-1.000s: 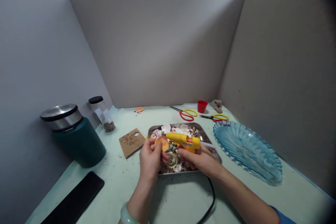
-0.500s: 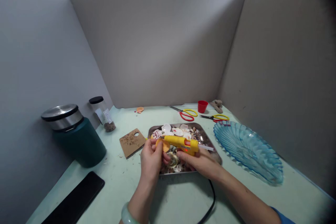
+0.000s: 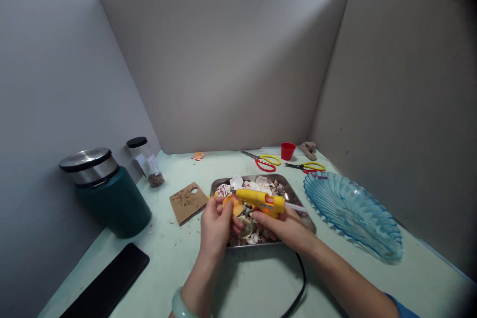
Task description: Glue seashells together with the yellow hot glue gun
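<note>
My left hand [image 3: 217, 219] pinches an orange shell [image 3: 234, 205] between thumb and fingers, above the metal tray's left side. My right hand [image 3: 283, 226] is wrapped round a yellow hot glue gun [image 3: 259, 199], whose red light is lit. A clear glue stick [image 3: 295, 206] sticks out of its back. The gun's nozzle points left, just above the orange shell; whether it touches cannot be made out. Below both hands the metal tray [image 3: 311, 226] holds white, speckled and small brown shells, partly hidden by the hands and the gun.
Left stand a teal thermos [image 3: 112, 203], a clear jar [image 3: 146, 161] and a black phone [image 3: 108, 283]. A brown board [image 3: 187, 202] lies beside the tray. Behind are scissors [image 3: 264, 160], more scissors [image 3: 307, 166] and a red cup [image 3: 287, 151]. A blue glass dish [image 3: 352, 216] fills the right.
The glue gun has shifted slightly right and up, its nozzle drawn back a little from the orange shell. More of the shell's face shows now, and the left hand has barely moved.
</note>
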Available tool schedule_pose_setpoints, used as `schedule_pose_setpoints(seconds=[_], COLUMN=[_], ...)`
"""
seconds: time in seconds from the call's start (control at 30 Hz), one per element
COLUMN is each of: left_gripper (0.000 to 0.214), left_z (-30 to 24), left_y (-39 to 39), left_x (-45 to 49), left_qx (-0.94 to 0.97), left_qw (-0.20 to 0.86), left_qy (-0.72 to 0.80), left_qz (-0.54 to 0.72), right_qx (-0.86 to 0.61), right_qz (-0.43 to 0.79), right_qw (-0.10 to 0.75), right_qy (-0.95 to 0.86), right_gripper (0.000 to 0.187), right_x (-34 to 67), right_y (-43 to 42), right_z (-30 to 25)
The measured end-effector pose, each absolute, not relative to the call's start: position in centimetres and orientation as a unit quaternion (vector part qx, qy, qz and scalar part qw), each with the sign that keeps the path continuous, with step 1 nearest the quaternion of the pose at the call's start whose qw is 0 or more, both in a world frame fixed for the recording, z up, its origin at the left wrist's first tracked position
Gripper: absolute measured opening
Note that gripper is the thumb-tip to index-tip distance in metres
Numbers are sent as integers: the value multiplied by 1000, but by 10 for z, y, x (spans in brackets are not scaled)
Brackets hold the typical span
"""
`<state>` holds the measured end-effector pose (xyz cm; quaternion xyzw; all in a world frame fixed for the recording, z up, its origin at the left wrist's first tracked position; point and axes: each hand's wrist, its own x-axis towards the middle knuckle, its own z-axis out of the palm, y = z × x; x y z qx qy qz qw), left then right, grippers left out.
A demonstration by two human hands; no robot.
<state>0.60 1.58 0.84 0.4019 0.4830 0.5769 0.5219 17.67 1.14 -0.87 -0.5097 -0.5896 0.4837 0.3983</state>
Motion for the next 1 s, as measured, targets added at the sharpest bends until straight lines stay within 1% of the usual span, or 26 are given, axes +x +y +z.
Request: schedule_pose_setpoints(seconds=[0.07, 0.2, 0.4, 0.5, 0.67, 0.87, 1.0], left_gripper=[42, 45, 48, 49, 46, 48, 47], left_z=[8, 8, 9, 7, 3, 6, 5], left_y=[16, 18, 20, 21, 21, 20, 19], left_x=[6, 3, -2, -3, -2, -2, 0], left_qx=[394, 365, 345, 341, 358, 358, 375], left_qw=[525, 531, 550, 552, 570, 556, 550], left_qy=[484, 479, 448, 443, 434, 440, 452], left_qz=[579, 596, 615, 618, 599, 607, 594], right_qx=[-499, -495, -467, -466, -466, -469, -467], right_qz=[507, 516, 552, 554, 540, 547, 541], right_qw=[406, 404, 391, 386, 404, 390, 405], right_qy=[-574, -570, -569, -572, -572, -573, -570], right_gripper=[31, 32, 27, 27, 30, 28, 31], right_x=[176, 175, 177, 177, 177, 177, 177], right_y=[11, 11, 13, 13, 12, 12, 12], right_z=[-5, 1, -5, -6, 0, -3, 0])
